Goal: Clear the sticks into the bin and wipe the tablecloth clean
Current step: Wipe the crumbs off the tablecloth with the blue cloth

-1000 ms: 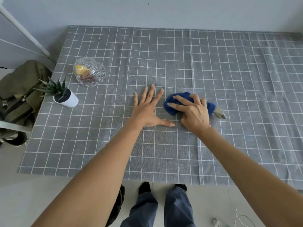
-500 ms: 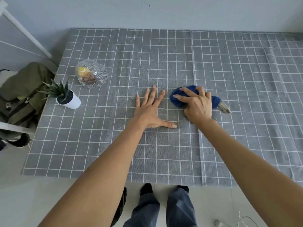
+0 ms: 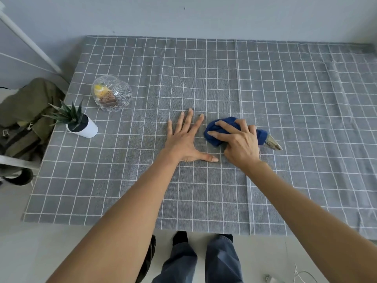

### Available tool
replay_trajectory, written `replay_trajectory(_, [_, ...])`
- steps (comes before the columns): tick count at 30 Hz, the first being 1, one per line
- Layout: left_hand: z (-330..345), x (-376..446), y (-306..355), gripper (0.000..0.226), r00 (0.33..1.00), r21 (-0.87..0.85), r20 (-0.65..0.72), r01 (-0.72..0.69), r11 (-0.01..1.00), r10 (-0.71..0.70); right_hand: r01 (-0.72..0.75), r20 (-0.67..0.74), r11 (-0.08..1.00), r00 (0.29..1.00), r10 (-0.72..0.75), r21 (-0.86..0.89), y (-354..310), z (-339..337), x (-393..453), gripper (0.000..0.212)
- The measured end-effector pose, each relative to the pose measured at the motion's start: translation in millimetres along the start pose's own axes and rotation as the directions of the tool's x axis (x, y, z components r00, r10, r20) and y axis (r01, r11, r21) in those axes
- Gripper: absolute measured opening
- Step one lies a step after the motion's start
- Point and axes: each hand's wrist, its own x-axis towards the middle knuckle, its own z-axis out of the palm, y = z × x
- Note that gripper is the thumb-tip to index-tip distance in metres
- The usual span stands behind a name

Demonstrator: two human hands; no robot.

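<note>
A grey checked tablecloth (image 3: 285, 94) covers the table. My right hand (image 3: 238, 144) grips a bunched blue cloth (image 3: 216, 132) and presses it onto the tablecloth near the middle. The cloth's pale tag end (image 3: 273, 144) sticks out to the right of the hand. Just left of it, my left hand (image 3: 186, 139) lies flat on the tablecloth with its fingers spread, holding nothing. No sticks and no bin are in view.
A clear glass bowl (image 3: 111, 92) with snacks inside stands at the left. A small plant in a white pot (image 3: 78, 122) sits near the left edge. An olive bag (image 3: 22, 111) rests beside the table. My legs (image 3: 204, 260) stand below the front edge.
My right hand has slid the blue cloth back a little toward me and to the left over the tablecloth. The left hand has stayed flat in place.
</note>
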Motion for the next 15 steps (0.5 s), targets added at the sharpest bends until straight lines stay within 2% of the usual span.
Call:
replay_trajectory(2, [-1,0,0,0.139,1.0,-0.001,0.007,0.003,1.0,-0.003,-0.006,0.029,1.0,1.0,0.006,-0.006,5,-1,7,0.053])
replay_trajectory(6, [-1,-1,0,0.139,1.0,-0.001,0.01,-0.001,1.0,0.001,-0.118,0.054,0.992,0.991,0.12,-0.031,4,2,19,0.052])
replay_trajectory(12, [-1,0,0,0.139,1.0,0.013,0.006,0.005,1.0,-0.005,0.012,0.046,1.0,0.999,-0.011,-0.022,7,0,5,0.051])
replay_trajectory(15, [-2,0,0,0.139,1.0,0.015,0.015,0.004,1.0,-0.004,-0.084,0.079,0.995,0.993,0.088,-0.05,11,0,18,0.053])
